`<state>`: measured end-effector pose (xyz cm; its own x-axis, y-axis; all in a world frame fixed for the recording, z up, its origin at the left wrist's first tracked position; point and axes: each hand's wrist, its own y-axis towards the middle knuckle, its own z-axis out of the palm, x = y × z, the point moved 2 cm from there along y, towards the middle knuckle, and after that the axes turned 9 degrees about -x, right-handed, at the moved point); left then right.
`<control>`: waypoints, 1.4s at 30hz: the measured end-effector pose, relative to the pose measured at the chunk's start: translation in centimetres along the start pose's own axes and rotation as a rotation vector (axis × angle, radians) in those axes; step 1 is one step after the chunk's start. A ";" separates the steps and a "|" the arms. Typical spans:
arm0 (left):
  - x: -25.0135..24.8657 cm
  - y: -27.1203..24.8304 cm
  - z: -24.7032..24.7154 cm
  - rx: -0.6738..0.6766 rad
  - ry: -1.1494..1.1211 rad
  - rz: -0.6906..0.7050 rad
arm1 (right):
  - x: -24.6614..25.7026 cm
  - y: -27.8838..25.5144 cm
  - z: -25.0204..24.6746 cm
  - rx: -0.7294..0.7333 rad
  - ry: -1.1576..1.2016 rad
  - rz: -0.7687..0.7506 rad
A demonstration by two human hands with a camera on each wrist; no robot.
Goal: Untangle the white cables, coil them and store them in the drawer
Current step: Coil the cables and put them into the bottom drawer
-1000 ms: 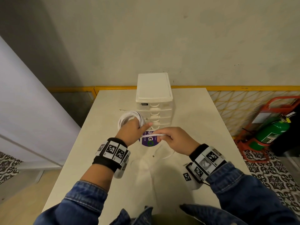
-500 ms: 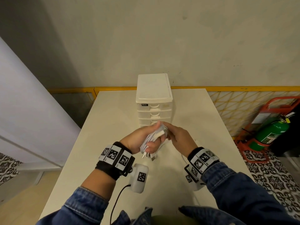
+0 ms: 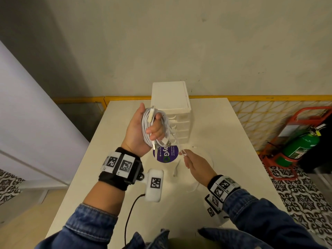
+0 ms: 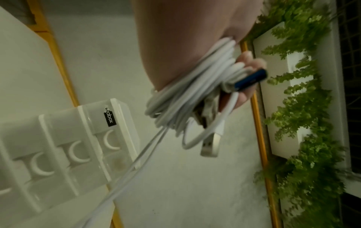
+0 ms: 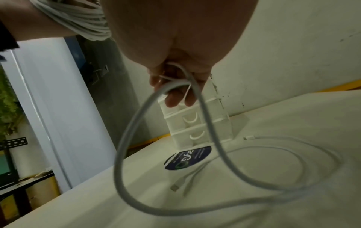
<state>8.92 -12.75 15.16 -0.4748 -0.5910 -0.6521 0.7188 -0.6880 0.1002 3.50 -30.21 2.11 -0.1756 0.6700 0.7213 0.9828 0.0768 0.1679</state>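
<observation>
Head view: coiling underway, left hand point(image 3: 142, 130) clenched round coil point(image 3: 156, 126), right hand point(image 3: 195, 162) at 5 o'clock pinching loose cable point(image 5: 213, 138); next, likely feed slack onto coil.

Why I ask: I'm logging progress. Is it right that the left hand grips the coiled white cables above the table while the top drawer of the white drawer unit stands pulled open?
No. The left hand grips the coiled white cables, but every drawer of the white drawer unit visible in the head view is closed.
</observation>
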 end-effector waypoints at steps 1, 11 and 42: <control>-0.2 0.0 0.0 -0.006 -0.007 0.009 | 0.1 -0.1 0.1 0.014 -0.001 0.013; 0.9 0.0 0.7 -0.180 0.201 -0.093 | 2.5 3.2 -2.8 -0.227 0.097 -0.045; -1.4 1.6 0.8 -0.467 0.073 0.453 | 1.6 -0.7 0.5 -0.073 0.185 0.058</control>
<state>10.31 -13.38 16.83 -0.0493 -0.7378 -0.6732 0.9923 -0.1126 0.0507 2.55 -28.81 2.83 -0.1325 0.5240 0.8413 0.9861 -0.0160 0.1653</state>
